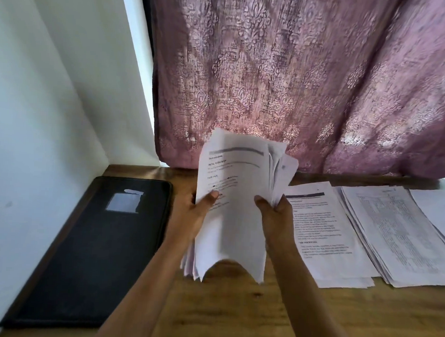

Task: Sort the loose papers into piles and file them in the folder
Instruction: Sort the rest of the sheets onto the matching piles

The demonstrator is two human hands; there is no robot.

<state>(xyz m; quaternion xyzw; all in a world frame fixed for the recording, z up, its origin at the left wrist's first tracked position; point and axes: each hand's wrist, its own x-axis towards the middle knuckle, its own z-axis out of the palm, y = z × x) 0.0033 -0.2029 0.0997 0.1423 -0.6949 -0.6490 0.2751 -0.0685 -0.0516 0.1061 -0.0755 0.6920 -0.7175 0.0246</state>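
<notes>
1. Held item: a bundle of loose papers (234, 219) is raised above the worktop (222, 316) at the centre of the scene and tilted up toward the viewer. Its long axis runs near to far. Its near edge hangs free and curls.
2. Hands: the left hand (196, 213) grips the bundle's left edge with the thumb across the front sheet. The right hand (275, 214) grips the right edge with the thumb likewise in front. Both are closed on the bundle, and neither is free.
3. Sorted piles: three lie flat on the worktop to the right.
   - A text pile (325, 236) lies just beside the right hand.
   - A tabulated pile (397, 234) lies next to it on the right, and their edges overlap.
   - A third pile (441, 213) is cut off by the frame edge.
   - All three run near to far, roughly parallel with the bundle.
4. Folder: a black folder (93, 252) lies closed and flat at the left, well apart from the piles.
5. Governing relation: the piles lie to the right of the bundle, so the right hand is nearer to them. The folder lies to the left, nearer the left hand.
6. Assessment: sorting appears unfinished. The front sheet carries headed text resembling the text pile's top page, but blur prevents reading it. The next sheet probably travels right.
7. Risk: the sheets fan apart at the far right corner and could slip.
</notes>
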